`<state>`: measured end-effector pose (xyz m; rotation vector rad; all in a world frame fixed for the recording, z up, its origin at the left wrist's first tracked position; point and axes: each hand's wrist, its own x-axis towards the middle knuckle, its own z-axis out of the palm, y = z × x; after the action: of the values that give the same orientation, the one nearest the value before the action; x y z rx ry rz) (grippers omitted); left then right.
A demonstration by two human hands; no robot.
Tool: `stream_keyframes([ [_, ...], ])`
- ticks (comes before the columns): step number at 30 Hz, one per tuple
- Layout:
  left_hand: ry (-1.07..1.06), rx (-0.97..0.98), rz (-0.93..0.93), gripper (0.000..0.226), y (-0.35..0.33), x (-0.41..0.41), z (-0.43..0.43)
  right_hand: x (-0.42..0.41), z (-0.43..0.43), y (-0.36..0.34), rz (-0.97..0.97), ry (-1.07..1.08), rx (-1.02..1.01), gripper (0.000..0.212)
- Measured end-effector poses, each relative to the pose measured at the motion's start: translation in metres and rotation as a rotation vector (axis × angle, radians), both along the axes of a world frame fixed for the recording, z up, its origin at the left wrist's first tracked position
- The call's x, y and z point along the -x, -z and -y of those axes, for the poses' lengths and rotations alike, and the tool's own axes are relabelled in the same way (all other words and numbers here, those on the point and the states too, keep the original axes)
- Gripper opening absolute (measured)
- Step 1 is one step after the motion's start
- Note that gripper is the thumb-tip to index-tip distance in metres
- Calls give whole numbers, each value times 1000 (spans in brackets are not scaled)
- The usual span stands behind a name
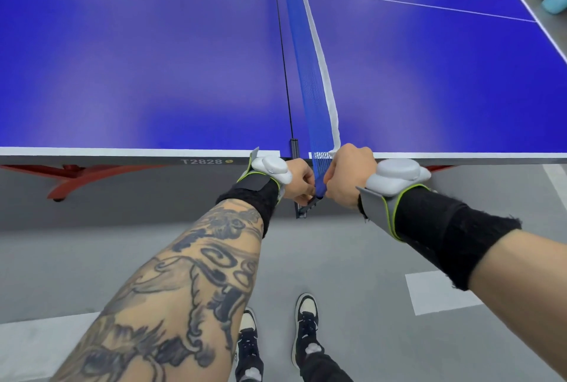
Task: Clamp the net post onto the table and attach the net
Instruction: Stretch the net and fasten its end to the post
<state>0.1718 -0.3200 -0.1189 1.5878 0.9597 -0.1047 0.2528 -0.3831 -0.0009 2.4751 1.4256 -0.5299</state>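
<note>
A blue net (308, 68) with a white top band runs across the blue table (138, 59) from the far side to the near edge. Its near end hangs over the edge between my hands. A dark net post (306, 206) sticks out below the table edge, and a dark bracket (294, 148) sits on the edge at the centre line. My left hand (299, 180) has its fingers curled at the post's top. My right hand (348, 174) grips the blue end of the net just beside it. The fingertips of both hands are hidden.
The table's white edge band (122, 153) carries the mark T2828, with a red leg frame (67, 177) underneath at left. Grey floor lies below, with my shoes (305, 320) close to the table. Boxes and a light blue object (553, 1) stand past the far right corner.
</note>
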Motion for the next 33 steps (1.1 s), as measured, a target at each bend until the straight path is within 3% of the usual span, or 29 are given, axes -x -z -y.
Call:
stream_keyframes([
  [5, -57, 66, 48, 7, -6, -7, 5, -17, 4, -15, -95, 52, 53, 27],
  [10, -185, 371, 171, 7, 4, 6, -2, -24, 2, -16, -173, 101, 58, 35],
  [15, -175, 463, 299, 14, 15, 7, 2, -39, 4, -21, -227, 143, 69, 37],
  [33, -91, 441, 254, 11, 20, -4, -21, -32, 6, -21, -243, 60, 29, 31],
])
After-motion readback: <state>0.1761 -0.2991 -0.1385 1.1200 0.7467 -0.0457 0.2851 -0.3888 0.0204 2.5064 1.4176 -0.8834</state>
